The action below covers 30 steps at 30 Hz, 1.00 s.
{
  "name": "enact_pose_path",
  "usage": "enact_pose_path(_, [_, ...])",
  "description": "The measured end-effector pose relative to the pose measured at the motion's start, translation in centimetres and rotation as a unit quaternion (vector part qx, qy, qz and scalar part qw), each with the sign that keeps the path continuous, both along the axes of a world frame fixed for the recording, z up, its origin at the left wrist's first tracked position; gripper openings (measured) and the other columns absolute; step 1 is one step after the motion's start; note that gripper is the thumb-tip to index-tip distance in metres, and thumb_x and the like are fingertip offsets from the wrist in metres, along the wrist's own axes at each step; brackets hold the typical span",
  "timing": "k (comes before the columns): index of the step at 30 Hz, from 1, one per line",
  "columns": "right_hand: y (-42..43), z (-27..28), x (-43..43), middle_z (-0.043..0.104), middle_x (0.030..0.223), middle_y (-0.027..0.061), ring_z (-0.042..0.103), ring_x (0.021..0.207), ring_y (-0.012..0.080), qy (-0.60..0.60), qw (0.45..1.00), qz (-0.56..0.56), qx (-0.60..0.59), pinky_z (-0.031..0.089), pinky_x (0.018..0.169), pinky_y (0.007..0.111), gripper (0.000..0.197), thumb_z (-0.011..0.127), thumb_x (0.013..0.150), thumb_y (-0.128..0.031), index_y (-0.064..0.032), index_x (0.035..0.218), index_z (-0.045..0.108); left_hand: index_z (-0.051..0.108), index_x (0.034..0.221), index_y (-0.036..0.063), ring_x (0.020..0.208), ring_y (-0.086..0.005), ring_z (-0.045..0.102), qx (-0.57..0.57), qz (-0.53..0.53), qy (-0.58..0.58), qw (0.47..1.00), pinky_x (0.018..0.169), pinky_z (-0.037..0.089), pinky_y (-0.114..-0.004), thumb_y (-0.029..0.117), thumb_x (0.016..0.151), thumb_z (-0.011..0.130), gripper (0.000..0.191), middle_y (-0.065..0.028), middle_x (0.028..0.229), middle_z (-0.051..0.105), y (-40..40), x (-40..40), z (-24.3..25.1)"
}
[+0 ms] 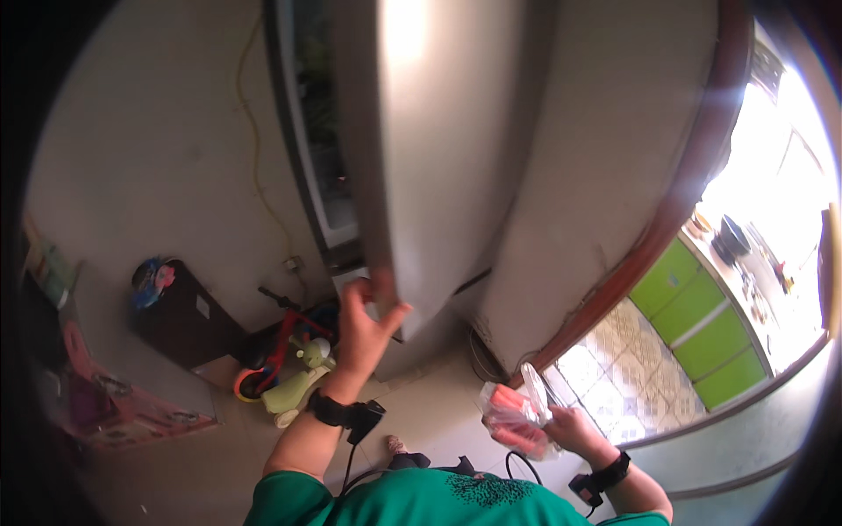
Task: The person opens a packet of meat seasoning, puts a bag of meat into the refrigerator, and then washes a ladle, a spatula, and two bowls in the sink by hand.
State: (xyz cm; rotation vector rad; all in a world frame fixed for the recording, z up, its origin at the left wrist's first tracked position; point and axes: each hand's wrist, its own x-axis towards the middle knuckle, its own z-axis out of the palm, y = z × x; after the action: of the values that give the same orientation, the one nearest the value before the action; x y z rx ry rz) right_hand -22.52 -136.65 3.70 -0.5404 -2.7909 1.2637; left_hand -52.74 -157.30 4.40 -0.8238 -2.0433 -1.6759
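Note:
My left hand (pixel 366 335) grips the lower edge of a grey refrigerator door (pixel 447 164), with the thumb on its front face and the fingers curled behind. The door stands partly ajar. Through the gap, part of the dark refrigerator interior (pixel 319 118) shows, its contents too dim to tell. Low on the right, my right hand (pixel 575 429) holds a see-through plastic bag (pixel 538 401) by its gathered top. Long orange-red pieces (pixel 510 398) fill the bag; their exact kind is unclear.
A child's balance bike (pixel 279 355) and a green ride-on toy (pixel 296 388) stand left of the refrigerator, near a dark box (pixel 191 315). On the right, a brown doorframe (pixel 592 302) opens onto green kitchen cabinets (pixel 697 329). A yellow cable (pixel 253 131) runs down the wall.

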Motion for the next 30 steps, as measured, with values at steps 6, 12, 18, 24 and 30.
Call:
enact_pose_path(6, [1.0,-0.5,0.9,0.053,0.057,0.0138,0.053,0.051,0.0208,-0.047,0.999,-0.001,-0.006,0.043,0.049,0.032,0.013,0.058,0.075,-0.013,-0.001,0.076,0.056,0.045,0.096,0.0013,0.076,-0.0189,0.051,-0.046,-0.13,0.035,0.99,0.069,0.044,-0.029,0.012,0.066,0.073,0.042,-0.0097,0.087,0.049,3.2,4.6,0.4])
enact_pose_path(12, [1.3,0.0,0.9,0.052,0.051,0.0059,0.05,0.047,0.0096,-0.054,0.998,0.019,-0.019,0.041,0.044,0.027,0.01,0.057,0.073,-0.009,-0.0011,0.069,0.053,0.047,0.1,0.0024,0.084,-0.0211,0.053,-0.07,-0.348,-0.026,0.935,0.074,0.044,-0.029,0.007,0.075,0.064,0.03,-0.0102,0.092,0.05,5.0,7.0,1.9])
enact_pose_path(18, [1.2,-0.1,0.4,0.049,0.05,0.0069,0.047,0.045,0.01,-0.016,0.999,0.038,-0.003,0.04,0.043,0.027,0.011,0.058,0.071,-0.007,-0.0017,0.065,0.051,0.045,0.114,0.0045,0.101,-0.0273,0.051,-0.173,-0.509,0.038,0.842,0.084,0.043,-0.032,0.012,0.079,0.059,0.039,-0.0129,0.112,0.05,7.1,7.2,3.4])
enact_pose_path(24, [1.1,-0.8,-2.5,0.049,0.054,0.0102,0.047,0.048,0.0132,0.019,1.0,0.023,-0.006,0.04,0.046,0.029,0.011,0.059,0.072,-0.009,-0.0031,0.081,0.059,0.046,0.115,0.0048,0.103,-0.0283,0.05,-0.225,-0.531,0.005,0.817,0.087,0.04,-0.033,0.015,0.079,0.058,0.04,-0.0139,0.112,0.051,6.7,3.3,2.9])
enact_pose_path(30, [0.3,3.0,-11.1,0.06,0.071,0.0046,0.052,0.066,0.0076,-0.006,0.994,-0.053,-0.094,0.045,0.06,0.025,0.016,0.055,0.078,-0.007,-0.0018,0.093,0.06,0.048,0.114,0.0048,0.104,-0.0271,0.049,-0.324,-0.489,-0.008,0.809,0.088,0.04,-0.032,0.02,0.081,0.056,0.037,-0.0131,0.114,0.051,5.0,-5.2,3.3])
